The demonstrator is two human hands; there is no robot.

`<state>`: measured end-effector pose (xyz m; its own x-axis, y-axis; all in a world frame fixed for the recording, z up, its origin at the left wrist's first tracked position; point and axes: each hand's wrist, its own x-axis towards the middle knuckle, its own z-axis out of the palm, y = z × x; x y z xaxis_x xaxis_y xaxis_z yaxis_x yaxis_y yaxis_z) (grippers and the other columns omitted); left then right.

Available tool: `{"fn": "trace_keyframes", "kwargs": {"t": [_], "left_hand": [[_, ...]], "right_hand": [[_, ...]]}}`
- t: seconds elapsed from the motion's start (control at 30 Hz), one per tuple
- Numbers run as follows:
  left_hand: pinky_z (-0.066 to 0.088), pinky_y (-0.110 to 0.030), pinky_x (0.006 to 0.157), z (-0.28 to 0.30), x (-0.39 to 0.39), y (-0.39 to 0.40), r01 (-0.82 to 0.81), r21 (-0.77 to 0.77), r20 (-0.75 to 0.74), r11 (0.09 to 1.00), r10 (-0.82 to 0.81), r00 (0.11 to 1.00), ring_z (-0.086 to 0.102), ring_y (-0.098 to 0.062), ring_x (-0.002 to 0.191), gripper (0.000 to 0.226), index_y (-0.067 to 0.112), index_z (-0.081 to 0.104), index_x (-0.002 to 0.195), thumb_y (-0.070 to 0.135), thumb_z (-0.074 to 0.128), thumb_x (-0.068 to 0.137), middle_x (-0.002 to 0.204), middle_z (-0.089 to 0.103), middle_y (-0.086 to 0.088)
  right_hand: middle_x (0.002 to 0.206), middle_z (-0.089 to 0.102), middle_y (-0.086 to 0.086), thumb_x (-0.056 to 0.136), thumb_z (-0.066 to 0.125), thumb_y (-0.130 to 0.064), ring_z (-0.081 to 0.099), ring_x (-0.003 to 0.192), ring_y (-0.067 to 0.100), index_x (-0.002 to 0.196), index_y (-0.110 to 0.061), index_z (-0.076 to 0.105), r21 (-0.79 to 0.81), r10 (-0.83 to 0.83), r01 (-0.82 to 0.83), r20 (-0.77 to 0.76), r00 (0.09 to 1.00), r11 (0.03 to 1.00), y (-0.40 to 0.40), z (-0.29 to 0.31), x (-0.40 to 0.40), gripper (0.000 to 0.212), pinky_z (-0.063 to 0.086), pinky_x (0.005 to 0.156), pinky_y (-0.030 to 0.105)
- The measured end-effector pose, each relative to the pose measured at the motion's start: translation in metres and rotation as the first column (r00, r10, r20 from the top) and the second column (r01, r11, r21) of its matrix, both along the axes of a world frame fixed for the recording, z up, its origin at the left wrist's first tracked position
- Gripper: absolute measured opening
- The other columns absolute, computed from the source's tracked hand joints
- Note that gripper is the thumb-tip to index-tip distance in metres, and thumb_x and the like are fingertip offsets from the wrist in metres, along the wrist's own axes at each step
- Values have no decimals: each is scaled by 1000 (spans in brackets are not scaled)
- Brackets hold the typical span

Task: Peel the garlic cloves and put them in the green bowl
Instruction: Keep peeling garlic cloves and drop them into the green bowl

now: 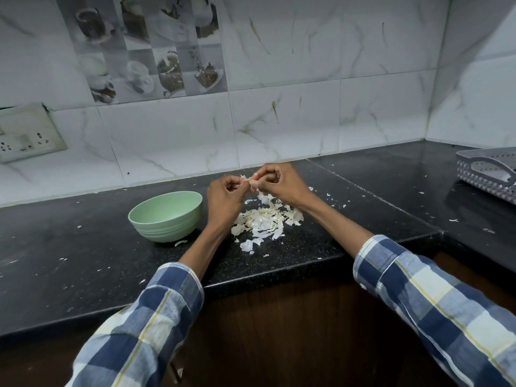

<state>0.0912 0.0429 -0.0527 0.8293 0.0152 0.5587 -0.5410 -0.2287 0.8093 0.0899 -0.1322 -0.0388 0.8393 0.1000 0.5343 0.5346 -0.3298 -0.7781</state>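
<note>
Now I'm pinching a garlic clove between both hands above the counter

My left hand and right hand meet over a heap of white peels, each with curled fingers gripping an end of the clove; a strip of skin sticks out to its left. Just left of my left wrist stands the green bowl, whose inside I cannot see into. A grey basket sits far right, and a socket is on the tiled wall
</note>
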Motion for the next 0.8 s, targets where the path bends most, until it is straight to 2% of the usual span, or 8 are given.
{"fn": "trace_keyframes", "kwargs": {"t": [0.1,0.2,0.3,0.47,0.53,0.6,0.7,0.8], "left_hand": [[49,-15,61,0,-1,1,21,18,0,1000,-21,1000,62,-3,65,16,19,78,76,17,75,92,74,78,0],[52,-13,61,0,-1,0,32,19,-6,999,-32,999,68,-1,68,13,15,76,83,15,71,95,74,78,4],[53,-12,64,0,-1,0,64,6,-19,998,-64,998,74,-2,72,13,6,72,94,11,64,101,76,79,-1],[55,-32,71,-2,0,-1,49,68,36,997,-51,998,68,-14,72,21,16,67,88,19,57,106,75,73,2],[52,-26,66,-3,0,-2,52,79,58,996,-57,997,64,-9,66,21,20,66,88,24,58,106,72,71,5],[50,-26,65,-4,2,-1,17,116,77,993,-26,997,63,-7,64,24,20,68,88,34,62,106,71,71,5],[52,-31,67,-6,5,1,-76,177,130,981,53,990,66,-11,72,28,20,70,91,46,70,99,77,71,5],[52,-25,68,-5,6,3,-159,210,245,965,106,964,65,-1,78,26,23,70,97,48,74,95,86,71,11]], "right_hand": [[83,77,4,89,79,-7,73,73,8,105,-4,71,30,39,-37,-67,997,999,-1,0,2,18,57,69,19],[90,78,12,90,79,-8,73,77,14,111,-4,68,63,77,-70,-106,991,996,-2,2,2,24,60,77,27],[95,76,17,91,78,-8,72,82,19,116,0,67,89,105,-94,-132,986,992,-3,2,1,29,60,82,32],[105,74,24,91,76,-3,68,97,30,113,-2,68,246,213,-161,-201,956,956,-4,3,-1,23,54,81,31],[107,74,24,91,74,-1,67,98,28,113,-5,69,278,225,-160,-219,949,947,-4,5,-1,23,54,82,30],[107,75,18,92,73,-3,67,94,21,114,-5,71,266,202,-143,-210,957,953,-4,5,-1,22,55,80,29],[107,75,18,91,78,-10,66,79,10,110,-7,76,225,118,-76,-176,977,971,-5,4,0,19,56,68,20],[103,76,19,88,82,-14,68,73,8,105,-8,78,148,49,-28,-138,989,989,-6,3,2,19,56,71,20]]}}
